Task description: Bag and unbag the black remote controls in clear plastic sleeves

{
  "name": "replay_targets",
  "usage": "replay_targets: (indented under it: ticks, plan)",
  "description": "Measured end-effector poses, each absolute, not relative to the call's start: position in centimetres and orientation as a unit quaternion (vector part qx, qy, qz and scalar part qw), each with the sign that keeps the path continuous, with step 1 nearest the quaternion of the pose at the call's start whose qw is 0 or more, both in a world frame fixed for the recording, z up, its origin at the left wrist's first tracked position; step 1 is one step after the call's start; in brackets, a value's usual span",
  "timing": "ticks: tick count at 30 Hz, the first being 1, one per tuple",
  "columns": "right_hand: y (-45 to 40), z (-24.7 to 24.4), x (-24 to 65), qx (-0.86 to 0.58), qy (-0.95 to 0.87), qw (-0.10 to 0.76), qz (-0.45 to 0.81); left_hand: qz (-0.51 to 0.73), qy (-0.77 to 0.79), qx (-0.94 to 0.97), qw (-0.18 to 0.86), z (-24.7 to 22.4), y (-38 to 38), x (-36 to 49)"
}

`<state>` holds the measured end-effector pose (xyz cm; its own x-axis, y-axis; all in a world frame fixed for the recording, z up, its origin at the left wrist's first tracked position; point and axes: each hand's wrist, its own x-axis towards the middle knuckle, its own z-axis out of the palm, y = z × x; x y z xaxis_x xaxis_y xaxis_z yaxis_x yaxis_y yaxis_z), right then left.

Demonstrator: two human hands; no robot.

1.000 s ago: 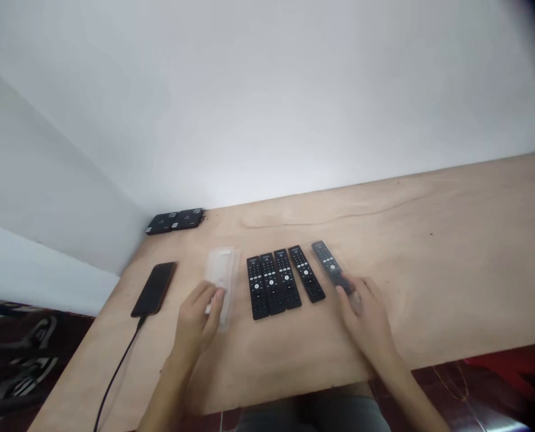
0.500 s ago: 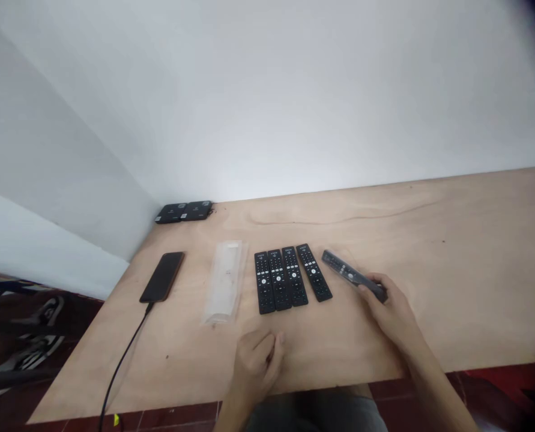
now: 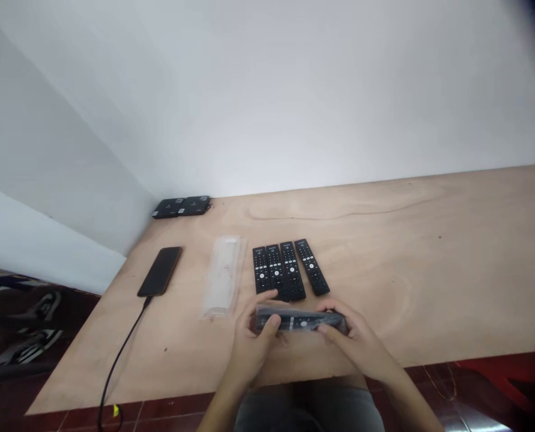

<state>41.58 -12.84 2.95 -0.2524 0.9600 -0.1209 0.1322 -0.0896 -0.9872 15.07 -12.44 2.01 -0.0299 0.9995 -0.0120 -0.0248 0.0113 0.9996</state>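
Observation:
A black remote control in a clear plastic sleeve lies sideways between my two hands, above the near part of the table. My left hand grips its left end, thumb on the front. At the other end, my right hand holds it with thumb and fingers. Just beyond, several bare black remotes lie side by side, the rightmost slightly apart and tilted. The lower ends of some are hidden behind my left hand and the held remote. Left of them lie flat, clear plastic sleeves.
A phone with a black cable lies on the left of the wooden table. Two flat black boxes sit in the back left corner by the white wall. A red object is at lower right, below the table edge.
My right hand has brought the sleeved remote leftward and turned it sideways in front of me. My left hand, closed before, now grips its other end.

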Motion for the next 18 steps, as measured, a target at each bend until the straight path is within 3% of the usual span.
replay_targets:
  ticks: [5,11,18]
  plan:
    - [-12.1,2.1,42.2,-0.494,-0.561,0.382,0.543,0.513,0.59,0.45,0.431,2.6,-12.2,12.8]
    - [-11.2,2.1,44.5,-0.522,-0.552,0.395,0.517,0.519,0.609,0.424,0.424,1.1,-13.0,10.6]
    - [-11.7,0.4,42.9,-0.53,-0.39,0.569,0.493,0.565,0.618,0.368,0.405,-0.5,-13.2,10.9]
